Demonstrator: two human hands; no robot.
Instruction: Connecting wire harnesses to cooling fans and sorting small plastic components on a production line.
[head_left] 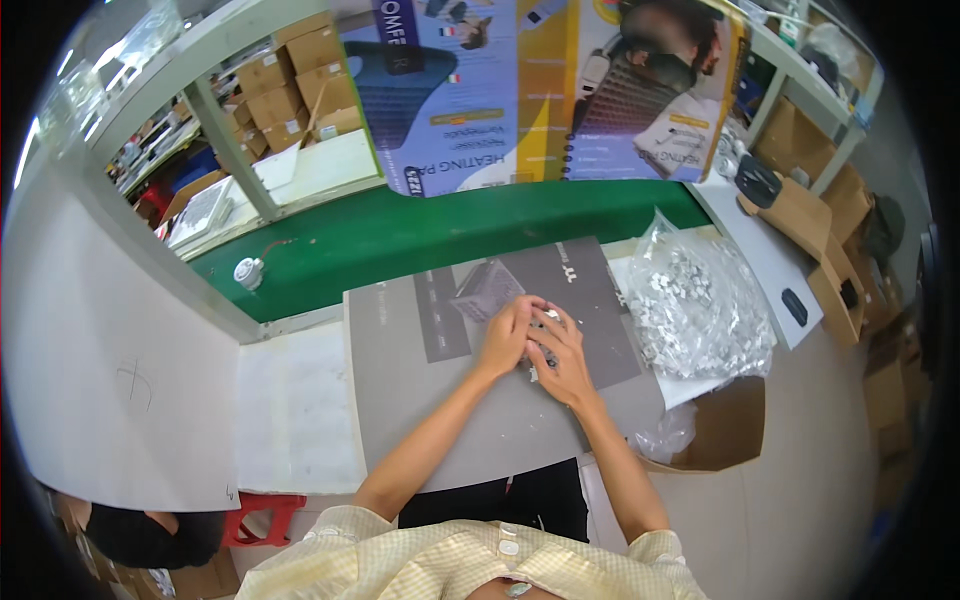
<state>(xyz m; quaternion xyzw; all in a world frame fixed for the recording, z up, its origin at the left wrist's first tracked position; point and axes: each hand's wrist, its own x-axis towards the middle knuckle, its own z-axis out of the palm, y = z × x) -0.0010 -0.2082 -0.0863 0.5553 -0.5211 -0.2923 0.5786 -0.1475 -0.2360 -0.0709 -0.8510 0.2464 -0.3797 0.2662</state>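
My left hand (507,336) and my right hand (562,362) meet over a grey printed cardboard sheet (400,405). Their curved fingers touch at the tips and close round a small cluster of white and grey parts (549,352). Most of the cluster is hidden by my fingers, so its exact kind cannot be made out. A few tiny white crumbs lie on the sheet below my hands. To the right of the sheet rests a clear plastic bag (700,300) filled with many small white pieces.
An open cardboard box (725,425) stands below the bag. A large printed packaging sheet (545,95) rises at the back, above a green strip (400,245) where a small white round device (248,272) lies. A white panel (130,330) borders the left; a red stool (265,518) stands below.
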